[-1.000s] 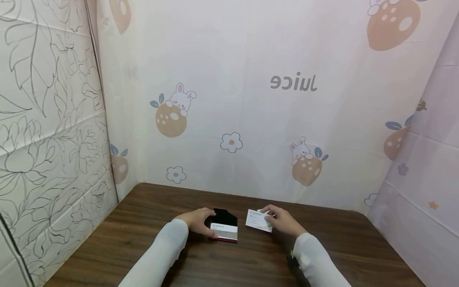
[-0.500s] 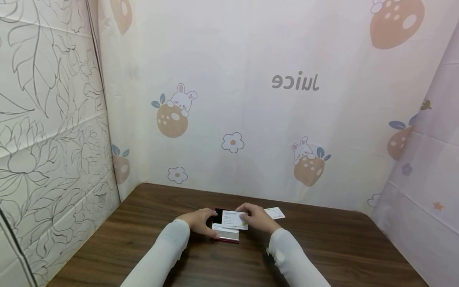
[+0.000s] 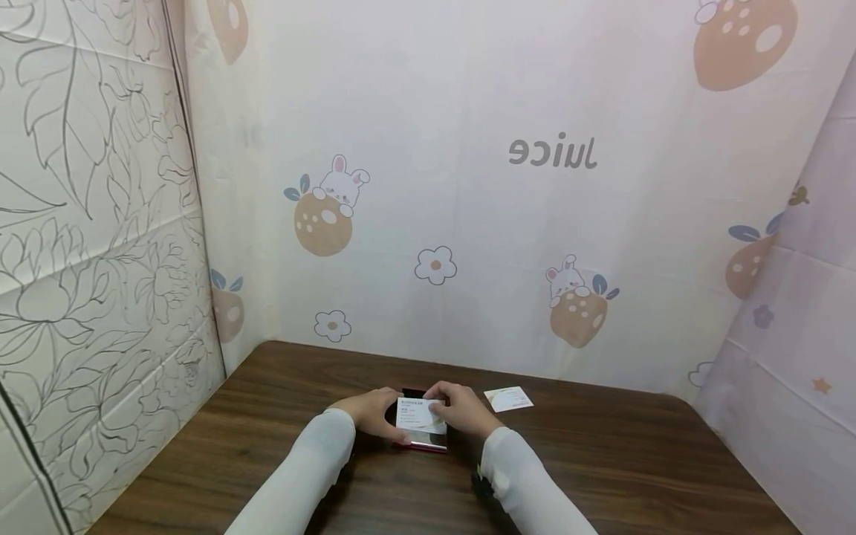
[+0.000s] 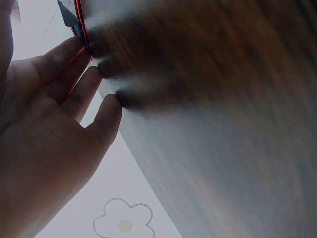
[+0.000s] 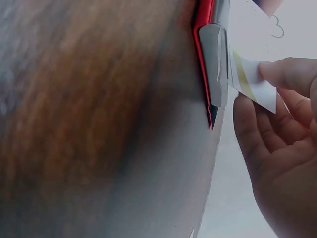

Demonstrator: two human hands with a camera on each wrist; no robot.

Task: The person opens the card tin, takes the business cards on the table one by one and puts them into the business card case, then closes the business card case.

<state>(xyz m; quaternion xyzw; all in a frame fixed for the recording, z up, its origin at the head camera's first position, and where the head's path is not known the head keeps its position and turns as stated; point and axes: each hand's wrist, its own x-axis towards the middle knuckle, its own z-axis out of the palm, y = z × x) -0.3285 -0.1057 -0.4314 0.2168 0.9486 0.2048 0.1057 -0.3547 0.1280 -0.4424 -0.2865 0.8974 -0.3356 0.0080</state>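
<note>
A white business card (image 3: pixel 421 413) sat over the open card case (image 3: pixel 423 444), a slim red-edged holder with a silvery front lying on the dark wooden table (image 3: pixel 642 475) near its middle. In the right wrist view the card (image 5: pixel 255 82) had one end at the case's mouth (image 5: pixel 214 64), while the right hand (image 3: pixel 464 410) pinched its other end between thumb and curled fingers (image 5: pixel 287 74). The left hand (image 3: pixel 366 411) gripped the case from its left side, fingers curled around the edge; in the left wrist view the fingertips (image 4: pixel 74 47) pressed against the red rim (image 4: pixel 79 22), the rest of that picture being blurred. Both forearms wore white sleeves (image 3: pixel 307 468). A second business card (image 3: pixel 509 399) lay flat on the table just right of the right hand, apart from it. Behind the table hung a pale curtain (image 3: pixel 468 186) printed with rabbits, strawberries, flowers and the mirrored word "Juice".
</note>
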